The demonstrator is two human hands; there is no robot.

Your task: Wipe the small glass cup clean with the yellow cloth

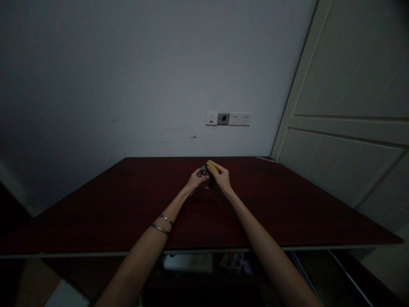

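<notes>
Both hands meet over the far middle of the dark red table (153, 200). My left hand (194, 181) is closed around a small clear jar (203, 172), whose lower part is partly hidden by the fingers. In my right hand (223, 176) is a round yellow lid (212, 166), held tilted by its edge close against the jar's right side. A dark patch shows below the lid, too dim to make out. Two silvery bangles (162, 224) circle the left forearm.
Behind the table rises a pale wall with a row of sockets (239, 119). A white panelled door (345, 157) stands along the right side. Under the table's front edge, a pale box-like thing (188, 263) and other items lie in shadow.
</notes>
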